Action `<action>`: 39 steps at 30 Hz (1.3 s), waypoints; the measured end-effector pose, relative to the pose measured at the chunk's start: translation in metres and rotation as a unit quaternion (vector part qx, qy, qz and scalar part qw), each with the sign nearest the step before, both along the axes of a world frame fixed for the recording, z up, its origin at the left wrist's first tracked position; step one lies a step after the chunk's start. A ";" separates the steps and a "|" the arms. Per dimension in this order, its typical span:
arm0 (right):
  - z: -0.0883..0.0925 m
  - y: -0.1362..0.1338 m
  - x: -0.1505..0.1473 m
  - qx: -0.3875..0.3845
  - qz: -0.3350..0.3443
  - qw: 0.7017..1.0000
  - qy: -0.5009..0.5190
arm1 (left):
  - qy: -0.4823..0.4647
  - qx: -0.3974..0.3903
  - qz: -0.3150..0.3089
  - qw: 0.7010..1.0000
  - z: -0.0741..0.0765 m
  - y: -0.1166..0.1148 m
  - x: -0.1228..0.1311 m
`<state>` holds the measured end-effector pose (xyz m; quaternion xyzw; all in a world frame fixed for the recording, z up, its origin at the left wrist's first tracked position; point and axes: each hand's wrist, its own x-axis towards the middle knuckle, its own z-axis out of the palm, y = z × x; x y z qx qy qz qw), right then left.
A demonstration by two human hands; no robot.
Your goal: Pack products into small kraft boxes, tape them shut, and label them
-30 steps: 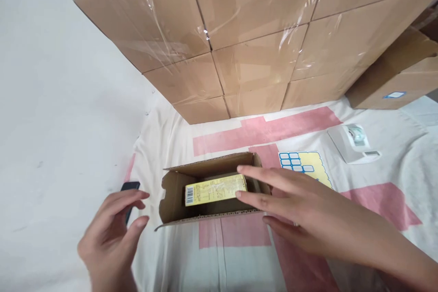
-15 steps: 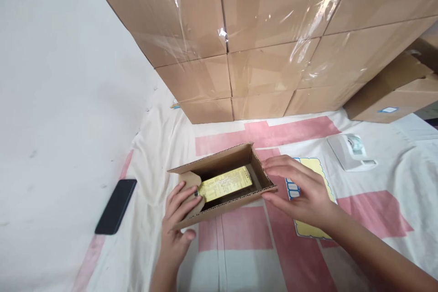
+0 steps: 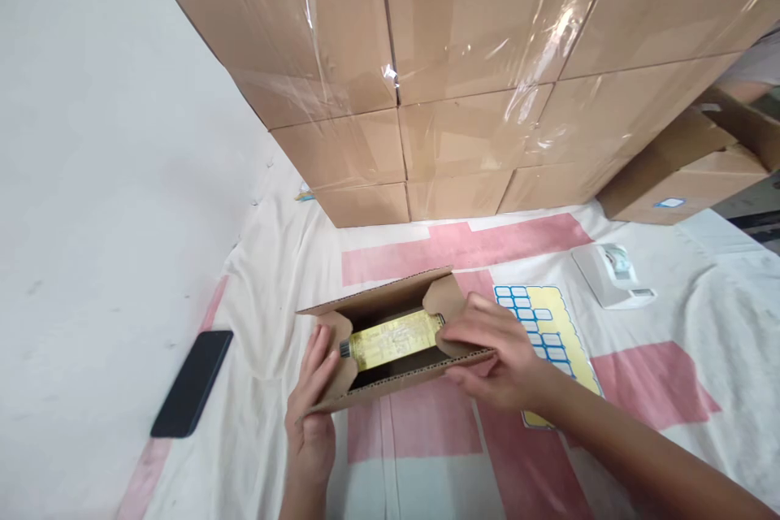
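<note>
Head view: yellow packet (image 3: 396, 340) lies lengthwise inside a small open-topped cardboard box (image 3: 405, 383), barcode end to the left, between the two hands and clear of either grip. Left flap (image 3: 346, 378) is folded inward beside the barcode end; right flap (image 3: 443, 298) leans in at the opposite end.

Left hand (image 3: 308, 402): fingers laid nearly straight over the left flap, tips just beside the packet's barcode end; thumb outside, by the near corner, so the box end sits held between. Right hand (image 3: 500, 357): fingers bent over the right flap, tips close to the packet's right end, thumb at the outer side of the near wall; gripping the box corner. Whether the right fingertips touch the packet, cannot tell.

Farther out: yellow sheet of blue-edged labels (image 3: 576, 333), flat, partly under the right forearm. White dispenser (image 3: 600, 276) beyond it, to the right. Black phone (image 3: 192, 383) lying well apart on the left. All on pale cloth (image 3: 268, 276) with pink patches. Behind, a taped stack of cartons (image 3: 457, 130); at its right, an open carton (image 3: 700, 179) bearing a blue-edged label.
</note>
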<state>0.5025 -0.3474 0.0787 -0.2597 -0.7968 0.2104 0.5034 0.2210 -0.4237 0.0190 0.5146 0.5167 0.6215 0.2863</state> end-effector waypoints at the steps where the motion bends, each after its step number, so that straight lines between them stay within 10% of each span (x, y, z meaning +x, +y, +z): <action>1: -0.002 0.000 -0.002 -0.008 0.001 1.000 -0.007 | -0.037 0.017 0.007 0.999 0.001 0.002 0.006; 11: -0.007 0.017 0.001 -0.086 -0.119 0.989 -0.014 | -0.154 -0.056 0.018 0.986 0.024 0.016 0.029; 19: -0.031 0.019 0.005 0.125 -0.111 0.985 -0.041 | 0.146 0.012 0.021 0.989 0.024 0.026 0.011; 27: -0.017 0.023 0.007 0.084 -0.119 0.984 -0.104 | 0.460 0.041 -0.001 0.887 0.048 0.025 -0.004; 32: -0.015 0.021 0.005 0.098 -0.138 0.978 -0.121 | 0.608 0.052 0.009 0.792 0.069 0.019 0.038; 39: -0.016 0.019 0.006 0.105 -0.155 0.973 -0.137 | 0.639 0.046 0.003 0.768 0.056 0.026 0.082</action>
